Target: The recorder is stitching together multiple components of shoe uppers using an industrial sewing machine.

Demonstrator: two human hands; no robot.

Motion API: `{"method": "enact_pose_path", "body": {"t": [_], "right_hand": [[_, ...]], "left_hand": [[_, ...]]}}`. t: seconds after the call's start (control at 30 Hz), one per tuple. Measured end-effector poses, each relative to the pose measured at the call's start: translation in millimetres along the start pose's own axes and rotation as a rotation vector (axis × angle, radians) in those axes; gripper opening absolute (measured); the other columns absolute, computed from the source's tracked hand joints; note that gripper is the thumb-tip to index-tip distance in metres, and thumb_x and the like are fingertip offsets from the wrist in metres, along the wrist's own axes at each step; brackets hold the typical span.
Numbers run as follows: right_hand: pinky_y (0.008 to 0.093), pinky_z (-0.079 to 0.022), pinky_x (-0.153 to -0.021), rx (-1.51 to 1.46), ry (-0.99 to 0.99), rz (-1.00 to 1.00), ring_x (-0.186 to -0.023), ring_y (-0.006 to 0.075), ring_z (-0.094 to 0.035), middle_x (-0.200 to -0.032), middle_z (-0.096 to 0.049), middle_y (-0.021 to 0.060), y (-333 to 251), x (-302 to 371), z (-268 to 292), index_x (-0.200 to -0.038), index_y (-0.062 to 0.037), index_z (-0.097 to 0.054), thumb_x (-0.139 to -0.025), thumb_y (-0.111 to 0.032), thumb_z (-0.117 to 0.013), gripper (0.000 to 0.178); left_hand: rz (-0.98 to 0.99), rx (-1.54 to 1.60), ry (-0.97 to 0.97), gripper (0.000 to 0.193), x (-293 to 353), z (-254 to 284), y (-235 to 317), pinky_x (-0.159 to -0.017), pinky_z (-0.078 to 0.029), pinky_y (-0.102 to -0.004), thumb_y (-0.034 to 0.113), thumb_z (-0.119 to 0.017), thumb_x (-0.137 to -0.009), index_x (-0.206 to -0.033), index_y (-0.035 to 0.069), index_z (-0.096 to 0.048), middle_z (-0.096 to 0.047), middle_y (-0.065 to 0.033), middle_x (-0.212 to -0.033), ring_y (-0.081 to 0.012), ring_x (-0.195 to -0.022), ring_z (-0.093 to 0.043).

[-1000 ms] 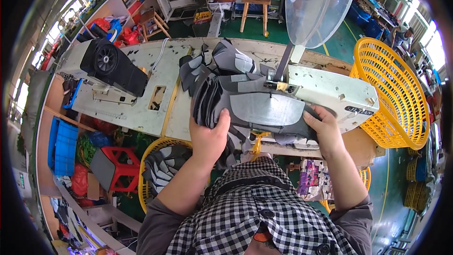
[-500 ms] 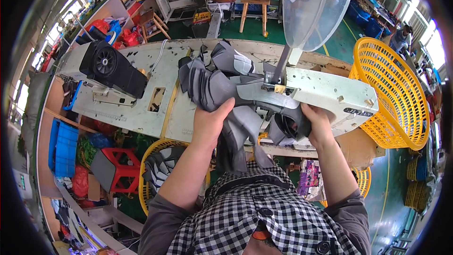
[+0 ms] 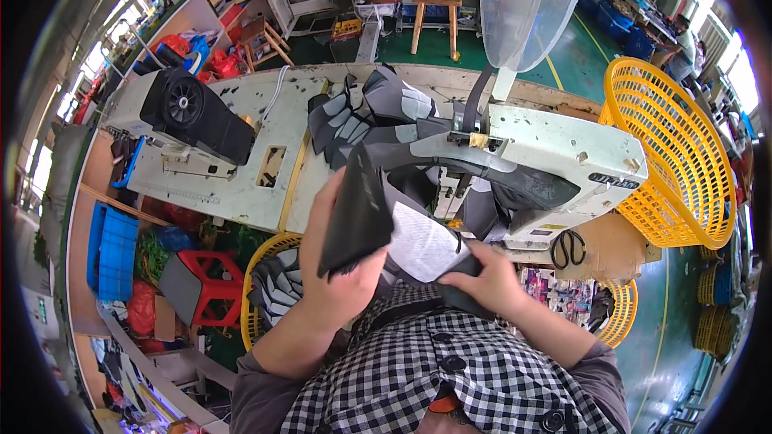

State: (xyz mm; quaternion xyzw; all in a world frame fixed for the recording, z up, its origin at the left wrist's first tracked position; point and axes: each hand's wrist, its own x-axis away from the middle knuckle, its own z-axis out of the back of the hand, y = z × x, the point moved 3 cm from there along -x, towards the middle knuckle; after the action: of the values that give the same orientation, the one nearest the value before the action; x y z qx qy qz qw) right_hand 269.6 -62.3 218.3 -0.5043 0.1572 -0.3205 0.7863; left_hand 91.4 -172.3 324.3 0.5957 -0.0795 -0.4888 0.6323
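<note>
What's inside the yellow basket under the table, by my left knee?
The low yellow basket holds a stack of grey-and-black cut fabric pieces. The left hand and its dark fabric piece cover the basket's right part, and the bottom is hidden.

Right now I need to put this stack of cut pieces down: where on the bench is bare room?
Bare room is on the table top between the black motor and the grey fabric pile, around its rectangular cut-out. It is crowded by the sewing machine, and both hands, left hand and right hand, hold fabric.
</note>
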Motion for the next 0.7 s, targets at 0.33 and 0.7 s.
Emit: {"method": "enact_pose_path", "body": {"t": [0.33,0.7], "right_hand": [[0.0222,-0.045,-0.071,-0.472,0.205,-0.128,-0.079,0.0081,-0.056,-0.087,-0.062,0.0029,-31.9,-37.2,91.6,-0.1,-0.0008,-0.058,-0.083,-0.012,-0.066,0.022],[0.0273,-0.044,-0.083,-0.81,0.32,-0.205,-0.093,0.0161,-0.057,-0.103,-0.06,0.0082,10.4,-75.8,71.5,-0.111,0.0033,-0.055,-0.083,-0.015,-0.062,0.034]], "left_hand": [[0.181,0.083,0.18,0.048,-26.2,-29.1,-73.1,-0.086,-0.045,-0.0308,0.012,-0.067,-0.08,-0.12,-0.004,-0.046,-0.058,-0.0132,-0.109,-0.0214,-0.098,-0.057],[0.421,0.456,0.265,0.045,-29.1,-50.6,-101.7,-0.087,-0.044,-0.0308,0.01,-0.07,-0.078,-0.115,-0.005,-0.05,-0.058,-0.0125,-0.111,-0.0201,-0.098,-0.057]]}}
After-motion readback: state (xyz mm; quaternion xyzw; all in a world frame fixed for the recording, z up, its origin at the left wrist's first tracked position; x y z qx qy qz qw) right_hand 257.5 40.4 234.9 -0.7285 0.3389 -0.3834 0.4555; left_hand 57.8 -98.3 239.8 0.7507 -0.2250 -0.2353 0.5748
